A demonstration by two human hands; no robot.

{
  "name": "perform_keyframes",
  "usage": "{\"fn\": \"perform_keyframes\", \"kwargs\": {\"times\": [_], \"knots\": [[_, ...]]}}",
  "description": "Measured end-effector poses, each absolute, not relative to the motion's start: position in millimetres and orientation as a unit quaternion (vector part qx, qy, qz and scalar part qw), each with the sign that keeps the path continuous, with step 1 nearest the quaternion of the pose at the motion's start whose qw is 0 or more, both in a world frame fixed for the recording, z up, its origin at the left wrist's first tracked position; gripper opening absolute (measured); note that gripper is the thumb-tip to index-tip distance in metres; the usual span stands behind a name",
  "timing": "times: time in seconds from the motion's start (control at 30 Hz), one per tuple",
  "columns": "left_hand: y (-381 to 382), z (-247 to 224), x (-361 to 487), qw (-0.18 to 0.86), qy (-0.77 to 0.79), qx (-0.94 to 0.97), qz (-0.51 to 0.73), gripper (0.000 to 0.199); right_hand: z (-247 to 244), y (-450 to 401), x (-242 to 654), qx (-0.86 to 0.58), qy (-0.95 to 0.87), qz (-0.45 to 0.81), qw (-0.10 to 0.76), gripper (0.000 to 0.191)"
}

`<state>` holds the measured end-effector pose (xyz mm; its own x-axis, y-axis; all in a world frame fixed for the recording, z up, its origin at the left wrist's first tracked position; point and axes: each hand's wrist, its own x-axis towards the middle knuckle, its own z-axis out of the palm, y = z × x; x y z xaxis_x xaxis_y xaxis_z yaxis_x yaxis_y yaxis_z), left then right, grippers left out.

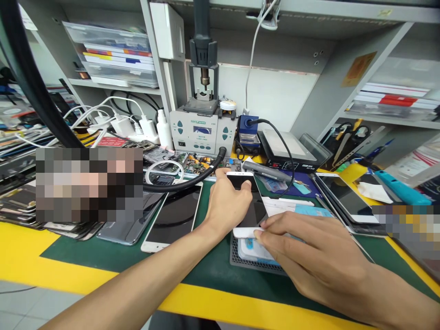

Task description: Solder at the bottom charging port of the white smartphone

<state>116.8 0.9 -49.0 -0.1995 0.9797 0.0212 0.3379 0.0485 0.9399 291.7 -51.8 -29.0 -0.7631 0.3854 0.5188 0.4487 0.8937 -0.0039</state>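
A smartphone with a white frame and a dark screen is tilted up between my two hands. My left hand is closed round its upper left side, with the thumb over the screen's edge. My right hand pinches its lower right corner between thumb and fingers; whether a small tool is also in that pinch I cannot tell. Under the phone lie a clear plastic case with blue parts and a dark perforated tray. Another white-framed phone lies flat left of my left hand.
A soldering station stands at the back, with a black cable curving in front. A tray of small parts sits before it. More phones lie at the right. A dark grey phone and stacked panels are at the left.
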Motion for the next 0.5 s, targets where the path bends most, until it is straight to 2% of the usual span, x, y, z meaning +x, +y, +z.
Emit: {"fn": "perform_keyframes", "kwargs": {"times": [0.37,0.5], "knots": [[2.9,-51.9,116.0,0.377,0.611,0.520,0.463,0.042,-22.8,-48.0,287.1,-0.226,-0.935,-0.039,0.272,0.017],[3.2,-53.3,117.3,0.379,0.614,0.508,0.471,0.042,-39.2,-49.6,300.3,-0.204,-0.933,-0.075,0.288,0.018]]}}
